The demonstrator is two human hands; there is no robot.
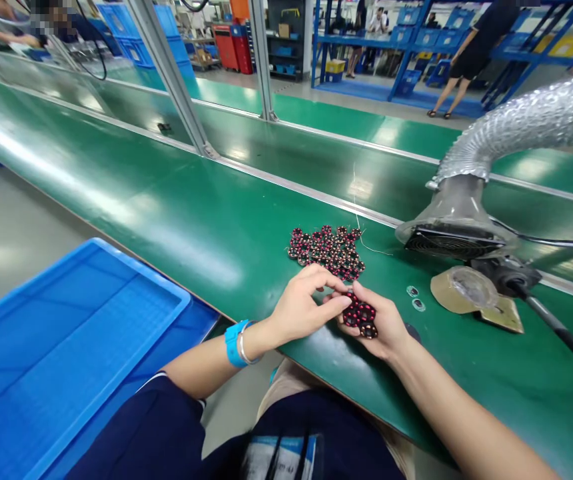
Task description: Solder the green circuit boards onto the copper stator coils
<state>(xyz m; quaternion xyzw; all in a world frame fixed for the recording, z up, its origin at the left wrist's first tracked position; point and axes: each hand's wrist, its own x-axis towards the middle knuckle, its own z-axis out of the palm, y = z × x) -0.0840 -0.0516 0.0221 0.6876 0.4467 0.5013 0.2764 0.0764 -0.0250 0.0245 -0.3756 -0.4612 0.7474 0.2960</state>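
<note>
Several small dark ring-shaped parts [365, 313] with red and copper spots rest in my right hand [384, 320], its fingers curled round them. My left hand [309, 303], with a blue band and a bracelet at the wrist, reaches over from the left; its thumb and fingers close on the upper edge of the same parts. Just beyond both hands, a pile of similar rings [324, 248] lies on the green table [191, 220]. Two small clear round pieces [418, 305] lie to the right of my right hand.
A fume duct [511, 133] with a fan head stands at the right, beside a tape roll [461, 290] and a black cable [561, 333]. A thin wire trails behind the pile. Blue trays [81, 333] sit at the lower left. Metal posts and people are further back.
</note>
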